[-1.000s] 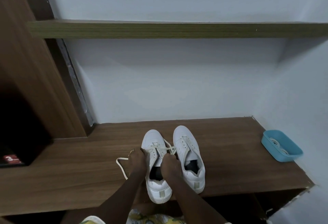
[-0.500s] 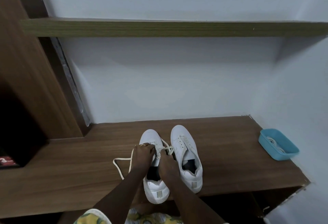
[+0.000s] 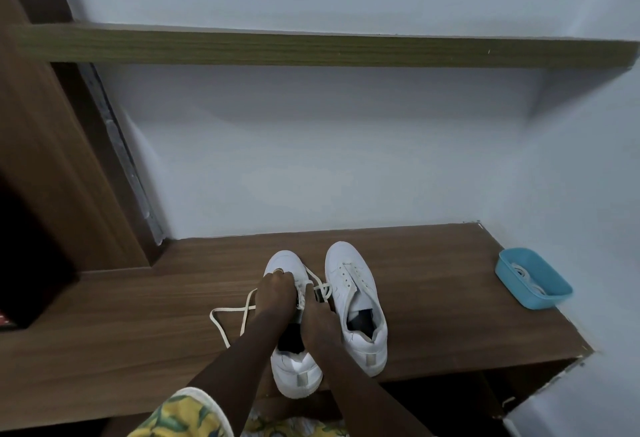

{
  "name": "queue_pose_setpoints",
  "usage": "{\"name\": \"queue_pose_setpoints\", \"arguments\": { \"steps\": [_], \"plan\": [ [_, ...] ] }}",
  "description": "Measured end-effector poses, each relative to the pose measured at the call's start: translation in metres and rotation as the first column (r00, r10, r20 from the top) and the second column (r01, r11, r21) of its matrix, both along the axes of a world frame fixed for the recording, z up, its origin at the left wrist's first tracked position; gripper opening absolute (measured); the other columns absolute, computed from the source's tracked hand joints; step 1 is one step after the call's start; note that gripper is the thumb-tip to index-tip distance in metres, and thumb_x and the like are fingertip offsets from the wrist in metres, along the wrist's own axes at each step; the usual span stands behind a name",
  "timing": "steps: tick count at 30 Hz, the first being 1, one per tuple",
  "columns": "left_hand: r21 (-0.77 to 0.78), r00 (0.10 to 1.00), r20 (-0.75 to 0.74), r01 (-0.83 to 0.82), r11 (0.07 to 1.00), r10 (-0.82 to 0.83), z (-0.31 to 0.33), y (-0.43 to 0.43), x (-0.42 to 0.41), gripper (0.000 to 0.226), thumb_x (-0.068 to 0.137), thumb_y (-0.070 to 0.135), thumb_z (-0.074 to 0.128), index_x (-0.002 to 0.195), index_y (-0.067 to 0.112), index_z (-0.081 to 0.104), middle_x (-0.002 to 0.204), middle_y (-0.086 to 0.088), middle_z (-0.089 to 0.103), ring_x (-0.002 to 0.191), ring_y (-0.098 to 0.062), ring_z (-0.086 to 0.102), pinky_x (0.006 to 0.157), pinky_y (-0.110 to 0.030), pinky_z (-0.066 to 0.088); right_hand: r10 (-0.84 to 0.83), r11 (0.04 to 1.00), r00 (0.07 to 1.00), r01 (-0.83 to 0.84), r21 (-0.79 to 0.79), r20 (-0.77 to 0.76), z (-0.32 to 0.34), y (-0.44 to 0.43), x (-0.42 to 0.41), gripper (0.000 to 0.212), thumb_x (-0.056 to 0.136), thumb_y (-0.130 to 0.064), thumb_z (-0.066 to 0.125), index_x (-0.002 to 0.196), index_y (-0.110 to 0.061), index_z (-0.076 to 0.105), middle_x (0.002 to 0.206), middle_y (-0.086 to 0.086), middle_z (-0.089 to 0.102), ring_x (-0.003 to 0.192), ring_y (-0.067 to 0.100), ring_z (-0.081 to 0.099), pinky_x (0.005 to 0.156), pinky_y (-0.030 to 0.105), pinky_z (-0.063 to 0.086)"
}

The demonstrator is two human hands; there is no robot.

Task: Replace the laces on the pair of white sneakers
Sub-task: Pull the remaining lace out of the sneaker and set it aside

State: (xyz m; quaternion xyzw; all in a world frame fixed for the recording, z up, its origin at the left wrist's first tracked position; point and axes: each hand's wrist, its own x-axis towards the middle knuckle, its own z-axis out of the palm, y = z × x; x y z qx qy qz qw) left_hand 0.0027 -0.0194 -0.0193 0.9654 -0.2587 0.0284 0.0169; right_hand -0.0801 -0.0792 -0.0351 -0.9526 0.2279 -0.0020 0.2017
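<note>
The left sneaker [image 3: 294, 371] sits heel at the front edge of the bench [image 3: 450, 298]. The left hand [image 3: 275, 293] pinches the lace [image 3: 221, 319] near the toe eyelets. The right hand [image 3: 317, 324] is curled at the tongue, can't tell on what. Yank hard and that shoe could slide off.

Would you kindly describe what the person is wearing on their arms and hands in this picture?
The left hand and right hand are bare: no gloves, no watch or bracelet at either wrist. Both forearms are uncovered. Only the left arm shows a sleeve: short, yellow with green leaf print and a pale cuff.
</note>
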Motion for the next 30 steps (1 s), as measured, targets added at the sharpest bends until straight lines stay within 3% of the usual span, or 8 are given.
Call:
{"name": "queue_pose_setpoints", "arguments": {
  "steps": [6, 14, 17, 20, 22, 24, 26, 30],
  "plan": [
    [0.021, 0.995, -0.086, 0.05, 0.999, -0.048, -0.008, -0.005, 0.002, 0.025, 0.099, 0.013, 0.037, 0.121, 0.008, 0.049, 0.124, -0.008, 0.051, 0.11, -0.023, 0.058, 0.085, -0.031, 0.047, -0.002, 1.0, 1.0, 0.002, -0.006, 0.005, 0.001, -0.001, 0.0, 0.04, 0.101, -0.016, 0.033, 0.141, -0.01, 0.032, 0.125, 0.012, 0.059, 0.114, 0.025, 0.058, 0.095, 0.033, 0.045],
    [-0.154, 0.988, -0.143, 0.032, 0.988, -0.054, -0.011, 0.002, -0.003, 0.026, 0.099, 0.02, 0.038, 0.122, 0.01, 0.043, 0.125, -0.005, 0.049, 0.108, -0.023, 0.058, 0.08, -0.03, 0.044, -0.001, 1.0, 1.0, 0.001, 0.004, -0.012, 0.001, -0.001, 0.002, 0.039, 0.101, -0.014, 0.034, 0.14, -0.01, 0.033, 0.126, 0.013, 0.057, 0.115, 0.026, 0.057, 0.095, 0.034, 0.045],
    [-0.198, 0.991, -0.133, -0.031, 0.98, 0.005, -0.013, 0.007, -0.003, 0.02, 0.098, 0.015, 0.038, 0.116, 0.011, 0.047, 0.118, -0.004, 0.053, 0.101, -0.022, 0.061, 0.076, -0.031, 0.047, -0.002, 1.0, 1.0, 0.002, 0.01, -0.022, 0.0, -0.001, 0.002, 0.039, 0.101, -0.015, 0.034, 0.14, -0.01, 0.033, 0.127, 0.014, 0.056, 0.116, 0.027, 0.056, 0.096, 0.035, 0.045],
    [-0.295, 1.0, -0.027, 0.001, 0.956, -0.009, -0.019, 0.01, -0.001, 0.009, 0.087, 0.009, 0.061, 0.095, 0.007, 0.057, 0.092, -0.008, 0.062, 0.074, -0.025, 0.065, 0.056, -0.033, 0.049, -0.002, 1.0, 1.0, 0.003, 0.016, -0.029, 0.0, 0.0, 0.003, 0.04, 0.101, -0.015, 0.033, 0.14, -0.009, 0.032, 0.127, 0.014, 0.056, 0.116, 0.028, 0.056, 0.095, 0.036, 0.045],
    [-0.386, 0.999, -0.05, -0.012, 0.923, -0.007, -0.023, 0.011, -0.002, 0.005, 0.086, 0.002, 0.061, 0.088, 0.004, 0.057, 0.083, -0.013, 0.061, 0.069, -0.03, 0.063, 0.053, -0.034, 0.046, 0.001, 1.0, 1.0, -0.001, 0.013, -0.029, 0.0, -0.001, 0.004, 0.04, 0.101, -0.016, 0.034, 0.141, -0.009, 0.032, 0.128, 0.014, 0.056, 0.117, 0.027, 0.056, 0.096, 0.035, 0.044],
    [-0.468, 0.996, -0.078, -0.069, 0.881, 0.036, -0.023, 0.011, -0.002, 0.002, 0.089, 0.0, 0.055, 0.089, 0.002, 0.057, 0.083, -0.015, 0.06, 0.073, -0.032, 0.061, 0.058, -0.035, 0.043, 0.002, 1.0, 1.0, -0.002, 0.009, -0.029, 0.001, -0.001, 0.003, 0.04, 0.101, -0.016, 0.034, 0.14, -0.008, 0.032, 0.129, 0.014, 0.056, 0.117, 0.027, 0.055, 0.096, 0.035, 0.044],
    [-0.482, 0.98, -0.169, -0.179, 0.858, 0.109, -0.021, 0.011, 0.0, 0.015, 0.096, 0.006, 0.044, 0.099, -0.003, 0.055, 0.094, -0.019, 0.06, 0.088, -0.033, 0.058, 0.07, -0.036, 0.04, -0.003, 1.0, 1.0, 0.003, 0.014, -0.024, 0.001, -0.001, 0.003, 0.039, 0.1, -0.013, 0.034, 0.138, -0.008, 0.034, 0.128, 0.014, 0.056, 0.116, 0.027, 0.056, 0.095, 0.035, 0.045],
    [-0.579, 0.897, -0.391, -0.412, 0.704, 0.203, -0.016, 0.015, 0.005, 0.025, 0.097, 0.011, 0.04, 0.108, -0.006, 0.055, 0.106, -0.022, 0.06, 0.101, -0.037, 0.056, 0.08, -0.035, 0.041, 0.0, 1.0, 1.0, 0.0, 0.009, -0.019, 0.0, -0.001, 0.002, 0.037, 0.098, -0.009, 0.035, 0.136, -0.008, 0.037, 0.127, 0.013, 0.056, 0.115, 0.028, 0.057, 0.093, 0.036, 0.046]
  ]
}}
